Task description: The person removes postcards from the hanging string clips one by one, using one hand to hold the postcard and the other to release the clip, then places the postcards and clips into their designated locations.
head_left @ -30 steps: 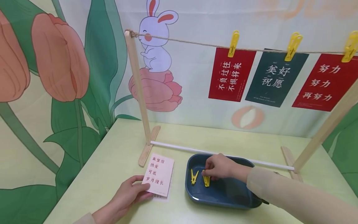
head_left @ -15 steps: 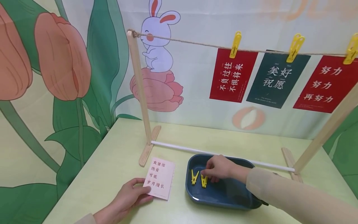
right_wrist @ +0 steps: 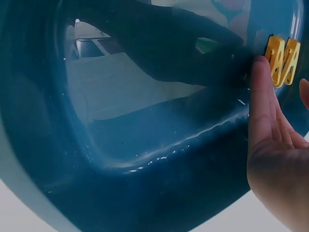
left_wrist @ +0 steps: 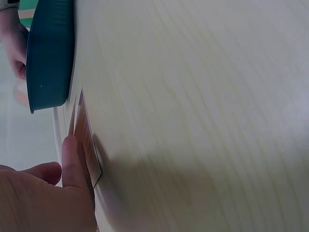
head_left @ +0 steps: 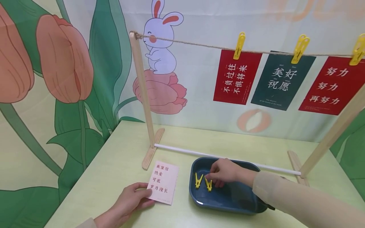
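A pale pink card (head_left: 163,182) with red characters is pinched at its lower left corner by my left hand (head_left: 129,199), thumb on top. Close beside this card, a second thin edge shows in the left wrist view. My right hand (head_left: 223,171) reaches into the dark blue tray (head_left: 228,209), fingertips at the upper end of a yellow clothespin (head_left: 209,183). Another yellow clothespin (head_left: 198,181) lies just left of it. From the right wrist, the fingers (right_wrist: 263,96) look straight, and the thumb stands apart from them near both clothespins.
Behind the tray stands a wooden frame (head_left: 141,91) with a white crossbar (head_left: 182,150) low down. Its twine (head_left: 194,44) carries a red card (head_left: 236,77), a green card (head_left: 282,80) and another red card (head_left: 325,87), each under a yellow clothespin.
The left hand has lowered the pink card slightly toward the table. Under the right fingertips the clothespin has turned, its two legs now showing spread. The right hand has barely moved.
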`<state>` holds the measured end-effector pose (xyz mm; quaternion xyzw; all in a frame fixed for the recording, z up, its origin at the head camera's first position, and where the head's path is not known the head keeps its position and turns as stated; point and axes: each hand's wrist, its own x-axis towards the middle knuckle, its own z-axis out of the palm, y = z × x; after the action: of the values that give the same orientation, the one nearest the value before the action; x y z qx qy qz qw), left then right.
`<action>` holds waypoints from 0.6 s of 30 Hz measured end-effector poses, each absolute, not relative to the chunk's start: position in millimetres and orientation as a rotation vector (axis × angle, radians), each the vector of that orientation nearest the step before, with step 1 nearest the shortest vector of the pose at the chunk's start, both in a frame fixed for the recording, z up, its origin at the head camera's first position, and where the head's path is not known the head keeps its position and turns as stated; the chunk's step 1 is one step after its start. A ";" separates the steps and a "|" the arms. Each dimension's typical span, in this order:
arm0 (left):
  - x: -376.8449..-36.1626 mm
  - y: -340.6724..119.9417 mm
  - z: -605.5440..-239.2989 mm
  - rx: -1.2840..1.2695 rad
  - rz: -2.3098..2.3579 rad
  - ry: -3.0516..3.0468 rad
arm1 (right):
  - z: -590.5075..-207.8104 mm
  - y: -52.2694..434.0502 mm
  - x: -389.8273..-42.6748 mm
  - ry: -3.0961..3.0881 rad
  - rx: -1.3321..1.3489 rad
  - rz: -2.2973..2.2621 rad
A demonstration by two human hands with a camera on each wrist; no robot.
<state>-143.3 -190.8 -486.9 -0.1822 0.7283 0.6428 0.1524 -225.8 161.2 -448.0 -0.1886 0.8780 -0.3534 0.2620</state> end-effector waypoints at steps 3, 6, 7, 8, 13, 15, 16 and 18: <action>-142.8 -192.0 -487.4 -0.511 1.841 2.112 | -448.4 161.2 -225.3 2.363 -0.496 -0.972; -141.4 -193.8 -488.2 -0.498 1.863 2.126 | -449.3 160.3 -225.9 2.349 -0.483 -0.987; -140.8 -194.4 -488.3 -0.492 1.868 2.132 | -449.7 160.0 -226.1 2.343 -0.478 -0.995; -140.2 -195.0 -488.6 -0.490 1.872 2.137 | -449.9 159.8 -226.2 2.339 -0.475 -1.001; -138.8 -197.9 -487.9 -0.488 1.843 2.173 | -450.4 159.3 -226.3 2.323 -0.457 -1.024; -138.7 -199.0 -487.1 -0.485 1.827 2.188 | -450.6 159.3 -226.3 2.319 -0.452 -1.028; -138.6 -199.5 -487.0 -0.488 1.821 2.194 | -450.7 159.4 -226.3 2.319 -0.452 -1.026; -138.5 -200.8 -486.3 -0.488 1.814 2.205 | -451.4 159.2 -226.4 2.318 -0.443 -1.030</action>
<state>-138.5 -200.8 -486.3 -0.1671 0.7555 0.6216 0.1220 -226.4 159.2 -451.4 -0.1652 0.8643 -0.3842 0.2793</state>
